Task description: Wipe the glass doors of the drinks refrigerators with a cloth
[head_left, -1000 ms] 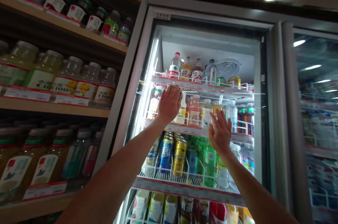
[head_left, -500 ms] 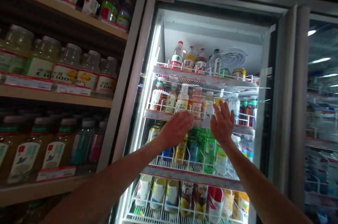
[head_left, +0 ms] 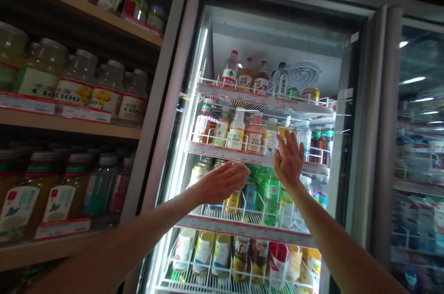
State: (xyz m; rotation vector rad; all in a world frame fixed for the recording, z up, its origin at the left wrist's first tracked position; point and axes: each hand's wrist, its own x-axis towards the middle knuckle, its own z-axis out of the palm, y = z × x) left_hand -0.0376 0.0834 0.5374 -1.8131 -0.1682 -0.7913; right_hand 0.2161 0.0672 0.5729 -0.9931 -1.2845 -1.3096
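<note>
Head view: left hand (head_left: 224, 182) flat, fingers (head_left: 237, 173) together, left of green bottle (head_left: 271, 198); right hand (head_left: 288, 157) spread, up-right of it; we cannot confirm glass (head_left: 277, 30) contact.

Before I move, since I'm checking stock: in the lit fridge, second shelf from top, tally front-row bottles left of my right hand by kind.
C100 bottles: 2
Reddish-brown bottle: 1
Yellow-green bottle: 1
Pale bottle: 1
Total: 5

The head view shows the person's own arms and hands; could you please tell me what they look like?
The left forearm and right forearm are bare, with no sleeve, watch or bracelet in view. The left hand and right hand are gloveless; no ring or marking can be made out.
</note>
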